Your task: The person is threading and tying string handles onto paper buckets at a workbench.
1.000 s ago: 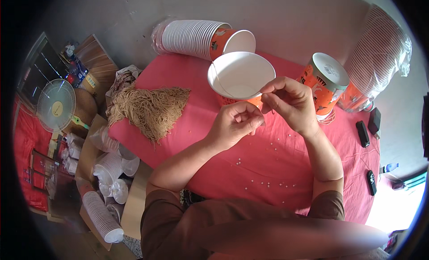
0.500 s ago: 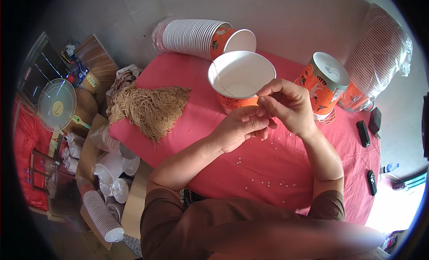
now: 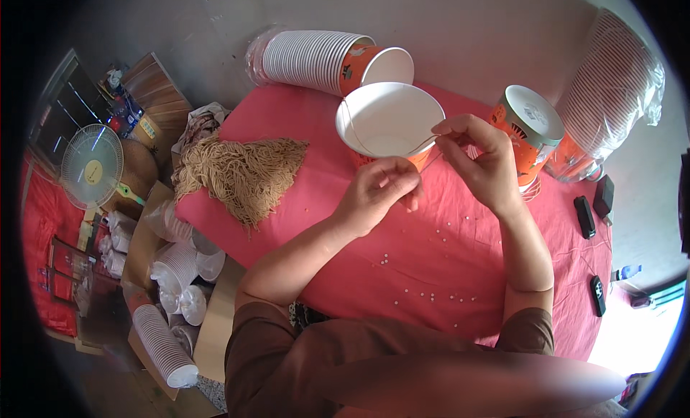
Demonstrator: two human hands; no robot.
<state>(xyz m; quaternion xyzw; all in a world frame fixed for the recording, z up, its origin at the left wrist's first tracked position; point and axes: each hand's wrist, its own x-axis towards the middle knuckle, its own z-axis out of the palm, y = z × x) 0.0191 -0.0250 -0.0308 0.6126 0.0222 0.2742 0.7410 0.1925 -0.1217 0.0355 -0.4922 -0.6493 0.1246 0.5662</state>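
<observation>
A tan string (image 3: 430, 161) stretches between the fingertips of both my hands, above the red cloth. My left hand (image 3: 379, 194) pinches it with thumb and fingers. Higher and farther right, my right hand (image 3: 480, 159) grips it between thumb and forefinger. Just beyond my hands stands an upright orange paper bucket (image 3: 392, 110) with a white inside; a thin length of string hangs over its left rim and down within. Small white beads (image 3: 432, 296) lie scattered on the cloth below my hands. To the left rests a thick bundle of tan strings (image 3: 244, 175).
A nested stack of paper buckets (image 3: 313, 61) lies at the back. An upside-down orange bucket (image 3: 523, 145) and a plastic-wrapped stack (image 3: 607, 94) stand at the right, near small black devices (image 3: 584, 217). On the left are a fan (image 3: 92, 166) and a cardboard box (image 3: 219, 303) holding cups.
My hands have moved apart, the right one to the right and the left one slightly left, and the string now shows taut between them.
</observation>
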